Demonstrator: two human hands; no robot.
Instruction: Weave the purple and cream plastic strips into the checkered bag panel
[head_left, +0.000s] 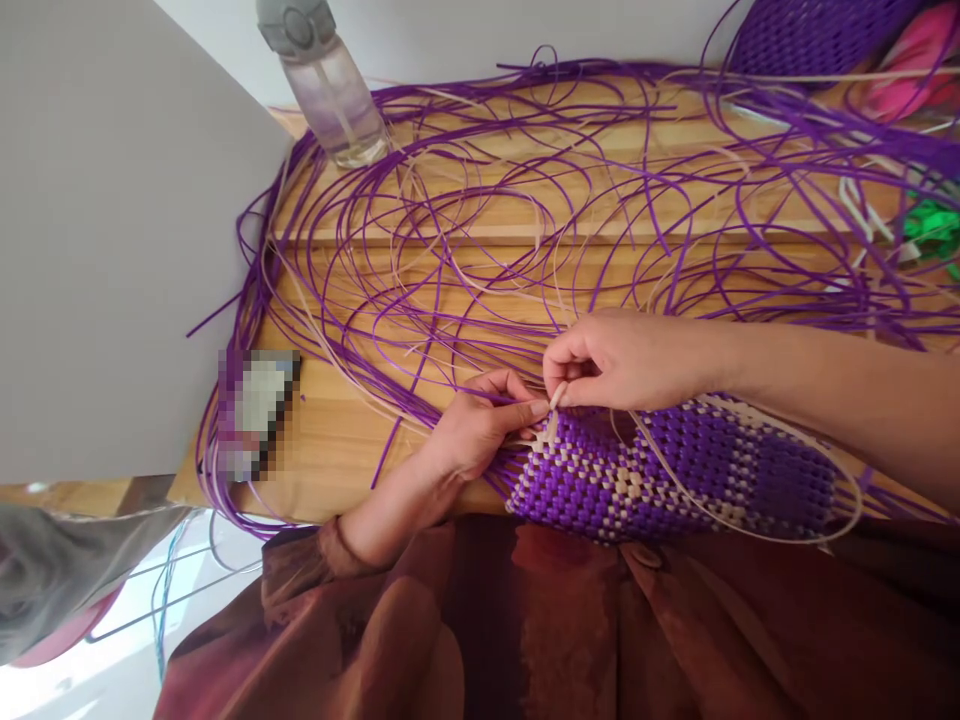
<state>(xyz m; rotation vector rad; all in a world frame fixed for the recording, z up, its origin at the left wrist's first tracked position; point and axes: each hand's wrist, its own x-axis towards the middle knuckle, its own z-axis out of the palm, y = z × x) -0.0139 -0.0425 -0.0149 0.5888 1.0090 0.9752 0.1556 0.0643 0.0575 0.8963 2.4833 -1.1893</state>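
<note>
In the head view, the grip of the right hand (600,360) is pinched closed, thumb against forefinger, on a small loop of cream cord (558,396). The grip of the left hand (487,425) is nearly closed too, apparently holding the edge of the woven piece (697,455), its thumb tip just beside the loop; some of its fingertips are hidden.

The woven piece looks light and hard to damage: springy as a whole, firm where the knots pack tight. The cord is probably smooth, bendy and a bit slippery, so a fingertip pinch close to the weave should suit it, with the other grip steadying the nearby edge.

The loop lies between the thumb and forefinger of the right hand and at about 2 o'clock from the left. The woven piece stretches from the left hand towards 3 and 4 o'clock, mostly at 5 o'clock from the right hand, at the near edge of the worktop (322,410). Loose purple strands (405,400) lie from 9 round to 1 o'clock of the left hand.
</note>
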